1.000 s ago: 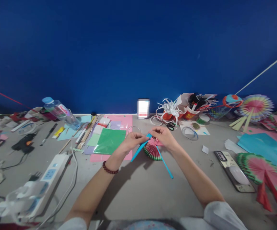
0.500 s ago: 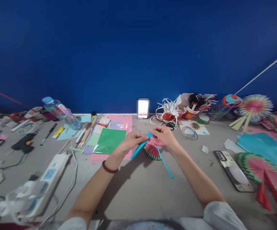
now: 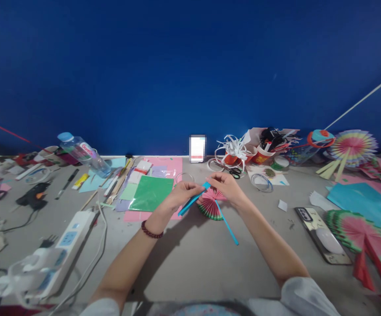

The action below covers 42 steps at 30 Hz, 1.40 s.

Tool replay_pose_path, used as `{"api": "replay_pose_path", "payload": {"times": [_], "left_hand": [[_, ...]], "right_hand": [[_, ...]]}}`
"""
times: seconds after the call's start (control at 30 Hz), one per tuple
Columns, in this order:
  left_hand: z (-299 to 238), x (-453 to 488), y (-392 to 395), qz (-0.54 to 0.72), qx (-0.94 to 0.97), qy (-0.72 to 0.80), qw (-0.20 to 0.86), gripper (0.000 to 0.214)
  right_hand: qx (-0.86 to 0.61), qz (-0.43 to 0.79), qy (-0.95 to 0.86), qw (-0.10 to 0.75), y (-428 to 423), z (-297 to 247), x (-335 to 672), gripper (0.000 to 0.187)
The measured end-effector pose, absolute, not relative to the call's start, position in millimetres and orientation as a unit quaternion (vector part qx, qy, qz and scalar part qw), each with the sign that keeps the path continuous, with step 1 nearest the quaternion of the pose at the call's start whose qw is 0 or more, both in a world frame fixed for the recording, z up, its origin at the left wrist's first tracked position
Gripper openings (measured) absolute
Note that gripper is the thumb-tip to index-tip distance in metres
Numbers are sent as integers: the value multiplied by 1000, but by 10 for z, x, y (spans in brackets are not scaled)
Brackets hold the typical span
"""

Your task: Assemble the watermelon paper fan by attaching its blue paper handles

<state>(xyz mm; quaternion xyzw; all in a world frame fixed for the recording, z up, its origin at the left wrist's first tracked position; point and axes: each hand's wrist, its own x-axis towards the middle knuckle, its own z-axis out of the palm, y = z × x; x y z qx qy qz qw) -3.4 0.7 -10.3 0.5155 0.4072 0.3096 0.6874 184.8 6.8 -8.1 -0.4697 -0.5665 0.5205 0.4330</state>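
Observation:
Between my two hands is a blue paper strip (image 3: 190, 202), folded lengthwise and slanting down to the left. My left hand (image 3: 186, 193) pinches it near its upper end, with a dark bead bracelet on that wrist. At the strip's top tip, the fingers of my right hand (image 3: 224, 184) are closed on it. Just below the hands lies a pleated pink paper fan (image 3: 211, 210) with a green edge, partly covered by the right hand. A thin blue strip (image 3: 227, 224) runs from the fan's centre down to the right.
Left are a power strip (image 3: 68, 245) with cables, a glue gun (image 3: 34, 196), a water bottle (image 3: 85, 153) and green paper (image 3: 152, 194). A phone (image 3: 197, 148) stands at the wall. Right are paper cups (image 3: 263, 154), a mouse (image 3: 328, 240) on another phone, and finished fans (image 3: 363, 232).
The blue paper strip has tilted slightly, so its lower end looks narrower and sits a little higher and further left. Both hands stay almost in place.

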Motion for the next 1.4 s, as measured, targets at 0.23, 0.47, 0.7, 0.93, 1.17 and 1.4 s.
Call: {"api": "replay_pose_path", "payload": {"times": [0.23, 0.47, 0.7, 0.93, 1.17, 1.4], "left_hand": [[-73, -21, -14, 302, 547, 407, 667, 35], [-48, -76, 9, 295, 601, 412, 618, 29], [93, -203, 9, 351, 620, 400, 577, 39], [148, -289, 78, 484, 526, 437, 546, 15], [75, -263, 114, 541, 447, 432, 567, 20], [72, -180, 99, 521, 462, 434, 572, 25]], "right_hand": [[-474, 548, -604, 332, 64, -40, 1877, 29], [-497, 503, -588, 392, 86, -65, 1871, 29], [-488, 568, -477, 461, 150, -76, 1910, 41], [-453, 633, -443, 445, 157, -46, 1910, 41], [-386, 699, -506, 327, 60, -37, 1831, 29], [-301, 758, -514, 265, -36, -56, 1723, 32]]}}
